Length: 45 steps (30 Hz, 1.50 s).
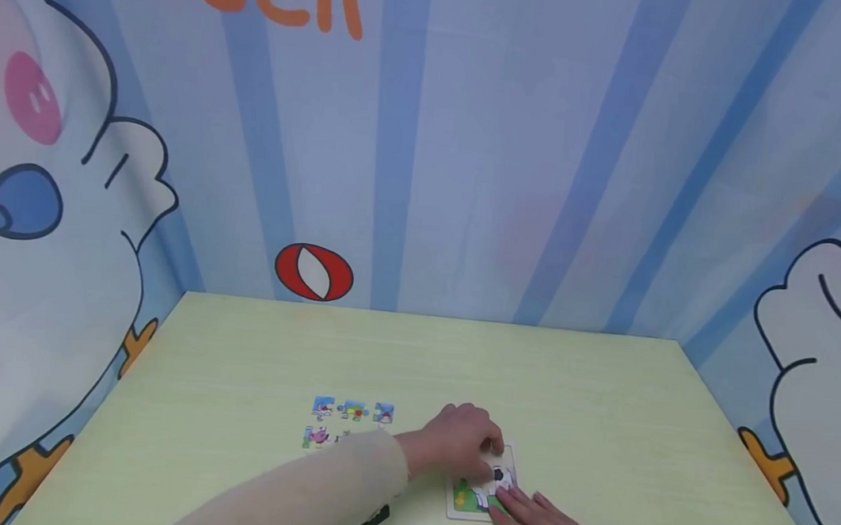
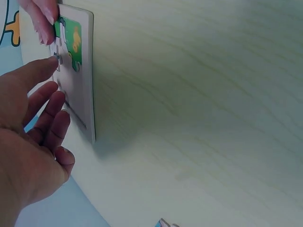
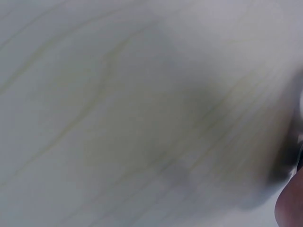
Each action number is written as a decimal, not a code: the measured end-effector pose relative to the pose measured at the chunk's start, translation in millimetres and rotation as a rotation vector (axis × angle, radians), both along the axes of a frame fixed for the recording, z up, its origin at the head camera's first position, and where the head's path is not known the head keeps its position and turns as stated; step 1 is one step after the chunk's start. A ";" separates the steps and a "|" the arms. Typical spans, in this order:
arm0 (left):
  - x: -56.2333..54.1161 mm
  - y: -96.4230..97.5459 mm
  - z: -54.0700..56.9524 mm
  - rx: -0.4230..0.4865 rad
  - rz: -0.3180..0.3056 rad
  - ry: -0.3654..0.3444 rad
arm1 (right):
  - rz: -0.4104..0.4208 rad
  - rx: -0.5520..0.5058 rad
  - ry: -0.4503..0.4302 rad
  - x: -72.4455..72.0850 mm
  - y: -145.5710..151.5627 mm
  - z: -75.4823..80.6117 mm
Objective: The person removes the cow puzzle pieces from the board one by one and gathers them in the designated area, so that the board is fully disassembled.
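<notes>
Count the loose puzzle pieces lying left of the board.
5 visible. Far row: left piece, middle piece, right piece. Near row: pink piece and a partly covered piece. The left sleeve may hide more.

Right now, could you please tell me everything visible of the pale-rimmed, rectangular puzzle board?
The thin, pale-rimmed puzzle board, seemingly card, lies flat on the pale wood-grain table. Its near end shows green, yellow and white picture; its far left looks bare. The left hand covers part; the right hand touches its near right corner.
</notes>
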<state>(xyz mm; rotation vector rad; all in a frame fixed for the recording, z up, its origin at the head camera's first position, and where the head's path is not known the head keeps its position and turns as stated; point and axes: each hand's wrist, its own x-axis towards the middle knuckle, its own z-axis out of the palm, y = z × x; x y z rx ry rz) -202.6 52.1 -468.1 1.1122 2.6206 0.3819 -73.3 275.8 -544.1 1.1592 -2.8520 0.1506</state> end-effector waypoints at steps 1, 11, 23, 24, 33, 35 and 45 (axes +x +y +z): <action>0.3 0.4 -0.6 0.002 0.001 0.001 | 0.002 -0.003 0.002 -0.2 0.4 -0.4; 5.3 0.3 -1.9 0.102 0.041 -0.107 | 0.068 -0.040 0.157 -1.9 3.8 -7.3; 3.9 2.3 -9.7 0.131 0.053 -0.154 | 0.060 -0.023 0.125 -1.4 2.1 -5.4; 3.9 2.1 -9.8 0.132 0.053 -0.157 | 0.063 -0.026 0.127 -1.5 2.0 -5.5; 6.3 1.8 -6.9 0.129 0.051 -0.159 | 0.044 -0.019 0.085 -1.5 1.2 -5.6; 5.9 1.6 -6.7 0.134 0.049 -0.168 | 0.033 -0.013 0.066 -1.2 1.2 -5.0; 4.6 -0.3 -8.1 0.151 0.047 -0.197 | 0.022 0.000 0.033 -1.0 1.4 -2.9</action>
